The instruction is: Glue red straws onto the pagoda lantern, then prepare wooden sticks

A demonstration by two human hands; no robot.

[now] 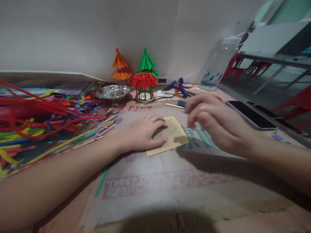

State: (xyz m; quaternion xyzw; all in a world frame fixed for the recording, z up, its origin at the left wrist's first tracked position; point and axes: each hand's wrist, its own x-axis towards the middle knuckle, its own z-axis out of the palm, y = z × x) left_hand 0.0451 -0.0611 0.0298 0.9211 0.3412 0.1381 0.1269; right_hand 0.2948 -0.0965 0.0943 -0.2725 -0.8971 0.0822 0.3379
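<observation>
While the left hand (145, 133) rests, grip spread, on the yellow card (174, 127) atop the printed sheet (150, 192), the right hand (215, 121) hovers | right grip: too blurred to judge | step: apparently steadying | next: likely calls for keeping card flat

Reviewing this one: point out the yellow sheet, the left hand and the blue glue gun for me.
Yellow sheet (174, 132): head view, on its bare face, right of the fingers.
Left hand (143, 133): head view, on the back of the hand.
Blue glue gun (176, 84): head view, on its body.
</observation>
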